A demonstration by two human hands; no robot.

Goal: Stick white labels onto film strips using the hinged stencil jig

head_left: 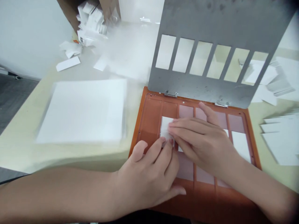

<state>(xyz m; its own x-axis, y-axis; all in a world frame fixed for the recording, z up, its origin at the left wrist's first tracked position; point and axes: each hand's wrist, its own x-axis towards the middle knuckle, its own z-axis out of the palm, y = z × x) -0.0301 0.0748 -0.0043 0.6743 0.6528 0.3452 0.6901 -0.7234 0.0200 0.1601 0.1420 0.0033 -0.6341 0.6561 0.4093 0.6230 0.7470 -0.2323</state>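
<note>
A small white card (166, 126) lies in a slot column of the orange tray (150, 116), left of the tray's middle. My left hand (151, 174) touches the card's near edge with its fingertips, thumb and little finger spread apart. On the card's right side rest the fingers of my right hand (201, 137), stretched out and close together, its little finger raised. Neither hand is closed around the card. Another white card (241, 146) lies in the right-hand column. Pale pink strips line several slots. My hands hide part of the tray's middle.
The tray's hinged grey metal lid (198, 18), with a row of rectangular windows, stands raised behind. White sheets (84, 112) lie to the left. A cardboard box (111, 11) with many white pieces stands at the back. Stacked white cards (282, 133) lie on the right.
</note>
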